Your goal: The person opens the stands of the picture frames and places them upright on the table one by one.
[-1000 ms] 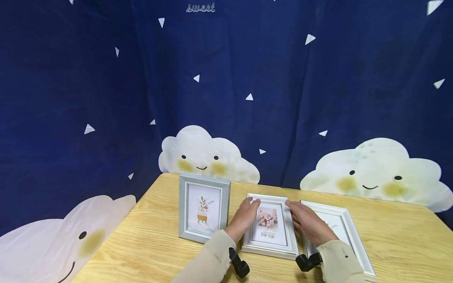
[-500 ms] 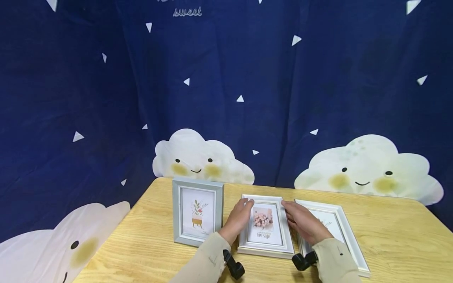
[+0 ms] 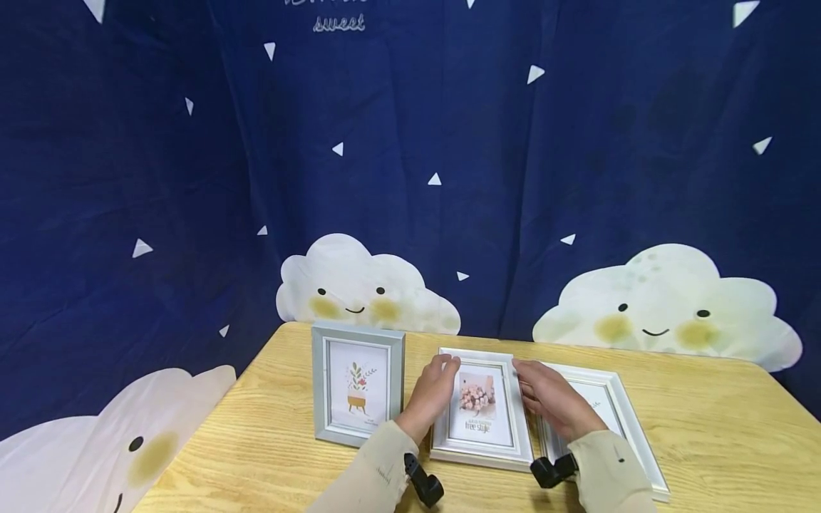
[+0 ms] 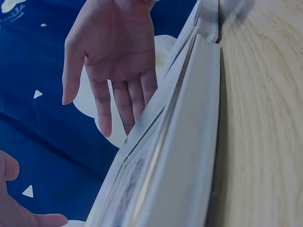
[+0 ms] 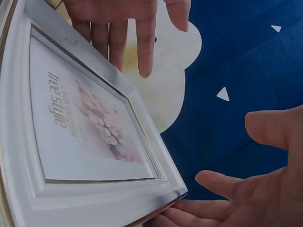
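A white picture frame [image 3: 482, 451] with a pink bouquet print and the words "free style" lies face up in the head view, between my hands. My left hand [image 3: 432, 392] is along its left side, fingers at the far left corner. At the far right corner is my right hand [image 3: 556, 399]. In the right wrist view the right hand [image 5: 255, 189] has its thumb raised apart and its lower fingertips running behind the frame's edge. Opposite, the left hand [image 5: 137, 28] shows straight fingers partly behind the frame. In the left wrist view the right hand's [image 4: 113, 52] fingers are straight too.
A grey-blue picture frame [image 3: 322, 385] with a potted plant print stands upright on the left. Another white frame [image 3: 635, 434] lies right of the middle one, partly under my right hand and sleeve. The wooden table [image 3: 718, 420] ends at a dark blue curtain [image 3: 385, 107].
The head view has shifted slightly. The middle frame's far edge has risen a little between my hands, which stay at its two sides.
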{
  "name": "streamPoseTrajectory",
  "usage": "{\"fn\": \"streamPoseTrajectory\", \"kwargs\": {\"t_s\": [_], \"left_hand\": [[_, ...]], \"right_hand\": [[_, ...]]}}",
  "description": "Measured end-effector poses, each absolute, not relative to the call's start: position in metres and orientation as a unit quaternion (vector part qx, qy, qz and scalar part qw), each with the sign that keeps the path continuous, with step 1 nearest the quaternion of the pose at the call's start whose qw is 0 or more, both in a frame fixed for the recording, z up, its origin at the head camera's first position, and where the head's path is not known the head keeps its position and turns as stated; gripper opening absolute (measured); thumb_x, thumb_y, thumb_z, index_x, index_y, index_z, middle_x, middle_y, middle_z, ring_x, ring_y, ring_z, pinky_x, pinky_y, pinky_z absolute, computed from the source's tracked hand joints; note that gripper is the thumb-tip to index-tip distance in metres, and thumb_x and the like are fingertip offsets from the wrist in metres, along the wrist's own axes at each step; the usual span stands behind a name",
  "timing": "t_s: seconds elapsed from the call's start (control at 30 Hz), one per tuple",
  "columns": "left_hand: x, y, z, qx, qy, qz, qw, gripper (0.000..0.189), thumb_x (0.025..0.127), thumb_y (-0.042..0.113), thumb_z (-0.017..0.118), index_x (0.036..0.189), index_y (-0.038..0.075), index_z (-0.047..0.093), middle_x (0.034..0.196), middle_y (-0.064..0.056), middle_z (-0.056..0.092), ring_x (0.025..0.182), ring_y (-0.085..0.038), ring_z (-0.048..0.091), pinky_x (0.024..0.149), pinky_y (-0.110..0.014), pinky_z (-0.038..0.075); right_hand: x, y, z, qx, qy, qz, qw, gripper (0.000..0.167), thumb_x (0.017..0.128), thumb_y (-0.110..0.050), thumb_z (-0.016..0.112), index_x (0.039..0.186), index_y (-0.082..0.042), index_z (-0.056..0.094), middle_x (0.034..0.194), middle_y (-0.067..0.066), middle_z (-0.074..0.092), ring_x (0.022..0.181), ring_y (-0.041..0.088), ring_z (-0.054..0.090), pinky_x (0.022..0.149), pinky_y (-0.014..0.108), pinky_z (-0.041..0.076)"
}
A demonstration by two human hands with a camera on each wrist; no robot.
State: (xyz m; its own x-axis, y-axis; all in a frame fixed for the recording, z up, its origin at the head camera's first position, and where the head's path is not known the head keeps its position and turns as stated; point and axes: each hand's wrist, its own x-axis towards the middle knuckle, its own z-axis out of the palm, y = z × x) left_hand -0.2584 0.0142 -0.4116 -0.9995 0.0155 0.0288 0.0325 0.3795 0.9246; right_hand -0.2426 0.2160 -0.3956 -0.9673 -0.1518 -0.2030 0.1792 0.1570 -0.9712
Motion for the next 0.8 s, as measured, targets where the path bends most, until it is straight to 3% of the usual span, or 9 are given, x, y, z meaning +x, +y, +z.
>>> {"fn": "streamPoseTrajectory", "kwargs": {"t_s": [0.53,0.8], "left_hand": [[-0.25,0.016,-0.392,-0.042,-0.834,-0.546,0.063,0.049,0.097,0.04,0.041,0.128,0.004,0.055,0.134,-0.024,0.048,0.125,-0.04,0.046,0.102,-0.054,0.035],[-0.245,0.013,-0.383,-0.045,-0.83,-0.553,0.059,0.049,0.099,0.042,0.039,0.131,0.007,0.053,0.136,-0.022,0.047,0.124,-0.039,0.046,0.1,-0.055,0.035]], "right_hand": [[-0.236,0.218,-0.374,-0.005,0.768,-0.634,0.088,0.076,0.098,-0.051,0.046,0.145,0.006,0.027,0.148,0.027,0.033,0.137,0.04,0.031,0.111,0.052,0.027],[-0.228,0.22,-0.362,-0.026,0.769,-0.633,0.08,0.066,0.102,-0.044,0.042,0.144,0.006,0.029,0.146,0.028,0.034,0.136,0.041,0.032,0.111,0.054,0.025]]}}
